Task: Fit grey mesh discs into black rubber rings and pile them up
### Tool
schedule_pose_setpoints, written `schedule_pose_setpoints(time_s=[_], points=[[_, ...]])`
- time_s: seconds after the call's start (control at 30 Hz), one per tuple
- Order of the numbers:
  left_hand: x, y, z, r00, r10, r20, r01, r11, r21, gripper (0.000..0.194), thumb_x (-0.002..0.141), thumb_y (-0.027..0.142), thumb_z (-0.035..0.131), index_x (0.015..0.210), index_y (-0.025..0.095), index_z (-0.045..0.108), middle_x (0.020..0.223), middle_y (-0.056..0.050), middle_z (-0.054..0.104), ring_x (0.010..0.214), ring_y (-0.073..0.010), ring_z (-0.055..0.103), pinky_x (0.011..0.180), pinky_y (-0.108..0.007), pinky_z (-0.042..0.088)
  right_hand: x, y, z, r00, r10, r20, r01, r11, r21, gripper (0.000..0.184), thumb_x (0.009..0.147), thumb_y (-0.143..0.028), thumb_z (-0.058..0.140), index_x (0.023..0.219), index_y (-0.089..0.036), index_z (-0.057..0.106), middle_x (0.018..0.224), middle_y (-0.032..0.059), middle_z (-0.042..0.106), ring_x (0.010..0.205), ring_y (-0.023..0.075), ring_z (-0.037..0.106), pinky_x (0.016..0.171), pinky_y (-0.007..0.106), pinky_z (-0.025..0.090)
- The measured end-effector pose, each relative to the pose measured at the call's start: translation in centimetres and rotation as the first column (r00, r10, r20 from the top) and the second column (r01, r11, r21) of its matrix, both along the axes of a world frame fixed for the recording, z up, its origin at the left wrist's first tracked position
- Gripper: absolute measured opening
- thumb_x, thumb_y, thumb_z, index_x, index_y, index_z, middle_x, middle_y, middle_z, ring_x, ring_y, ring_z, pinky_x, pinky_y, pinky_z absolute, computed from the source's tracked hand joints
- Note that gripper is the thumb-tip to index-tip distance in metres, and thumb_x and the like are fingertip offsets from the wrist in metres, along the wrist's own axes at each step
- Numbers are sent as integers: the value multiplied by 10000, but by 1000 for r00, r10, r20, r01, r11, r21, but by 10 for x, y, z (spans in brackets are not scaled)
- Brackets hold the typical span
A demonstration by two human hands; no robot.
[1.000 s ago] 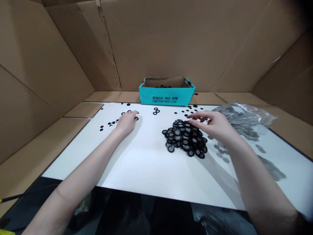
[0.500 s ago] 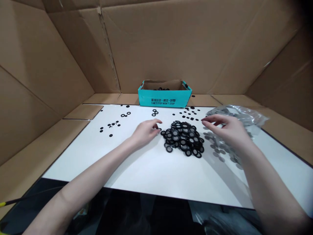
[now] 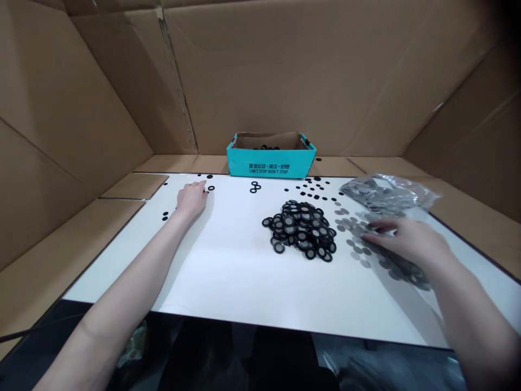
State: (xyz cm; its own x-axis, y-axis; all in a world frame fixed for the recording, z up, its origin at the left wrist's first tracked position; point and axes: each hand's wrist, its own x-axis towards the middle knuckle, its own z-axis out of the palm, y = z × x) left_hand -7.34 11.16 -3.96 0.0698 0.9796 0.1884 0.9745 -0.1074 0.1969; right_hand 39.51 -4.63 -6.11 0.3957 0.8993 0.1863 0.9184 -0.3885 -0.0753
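At the left of the white table, my left hand [image 3: 192, 200] reaches down with bent fingers drawn together beside a black ring [image 3: 211, 188]. Its fingertips are partly hidden, and I cannot make out what lies in them. Blurred, my right hand [image 3: 401, 237] is low over the scattered grey discs [image 3: 355, 224], thumb and forefinger apart, with nothing visible between them. Between the hands lies a heap of black rings with grey centres [image 3: 303, 231].
A turquoise box [image 3: 271, 162] with dark pieces inside stands at the back. Right of it are small black discs [image 3: 310, 195] and a clear plastic bag [image 3: 386, 191] of grey discs. Three black rings [image 3: 255, 187] lie before the box. Cardboard walls [image 3: 285, 70] enclose the table.
My left hand has moved away from the heap to the far left, over the loose black pieces. My right hand has moved right and nearer to me, over the grey discs.
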Motion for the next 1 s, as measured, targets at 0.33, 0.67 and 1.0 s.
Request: schedule_pose_setpoints(time_s=[0.33,0.67,1.0], points=[[-6,8,-9,995,25,94,-32,997,66,409,908,126,568,1297,224,652,1241,-122,727,1166,-312,671,1010,-439,510,-13,-8,12,969,-98,-227,119,990,81,103,659,-382,681,696,-307,741,747,70,779,712,313,662,559,383,431],[-16,13,-7,891,-20,453,-48,989,138,162,748,225,660,873,185,755,917,-71,775,869,-247,700,900,-350,513,-30,-13,34,940,-56,-338,172,930,326,111,655,-382,711,641,-273,724,701,106,699,775,337,626,710,444,412],[26,-22,6,578,-241,780,264,959,101,297,695,330,715,917,139,762,794,-67,756,710,-186,693,733,-313,570,-90,1,56,708,337,-621,71,841,537,252,648,-381,762,812,-193,796,851,126,811,796,283,749,742,410,584]])
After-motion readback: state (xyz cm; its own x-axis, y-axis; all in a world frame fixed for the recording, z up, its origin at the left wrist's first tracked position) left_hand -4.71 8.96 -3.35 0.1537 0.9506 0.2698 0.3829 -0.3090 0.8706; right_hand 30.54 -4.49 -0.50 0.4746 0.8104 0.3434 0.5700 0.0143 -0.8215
